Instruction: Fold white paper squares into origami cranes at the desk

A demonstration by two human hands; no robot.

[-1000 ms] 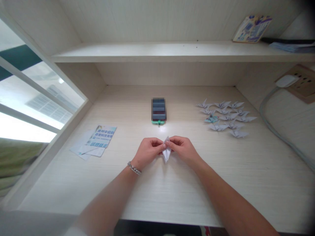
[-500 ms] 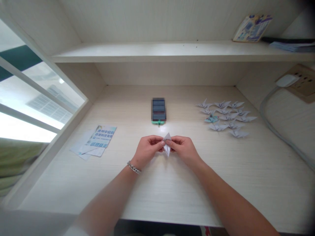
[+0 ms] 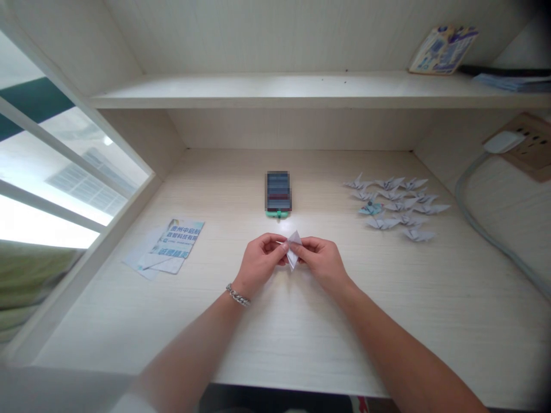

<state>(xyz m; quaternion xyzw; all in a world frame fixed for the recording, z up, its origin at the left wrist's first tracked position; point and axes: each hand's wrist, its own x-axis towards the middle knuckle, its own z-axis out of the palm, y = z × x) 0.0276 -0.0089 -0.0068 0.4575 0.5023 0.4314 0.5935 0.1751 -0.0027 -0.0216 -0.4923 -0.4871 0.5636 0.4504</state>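
A small piece of folded white paper [image 3: 293, 258], shaped like a narrow diamond, is pinched between both hands over the desk [image 3: 297, 321]. My left hand [image 3: 262, 258] grips its left side with thumb and fingers. From the right, my right hand [image 3: 321, 258] holds it the same way, thumb on the front face. The fingers behind the paper are partly hidden. Beyond the hands lies a phone [image 3: 278, 192] in a green case. Several folded paper cranes [image 3: 396, 203] stand grouped on the right, most of them white, with one blue crane [image 3: 371, 209] among them.
Loose papers and a printed leaflet [image 3: 178, 238] lie on the left. A grey cable [image 3: 482, 229] runs down the right side from a plug in the wall socket [image 3: 527, 146]. Above the desk's back spans a shelf [image 3: 258, 92], with a booklet [image 3: 443, 50] leaning on it.
The folded paper has tilted slightly, and its lower tip sits a little higher. My left hand has shifted slightly; both hands keep their pinch.
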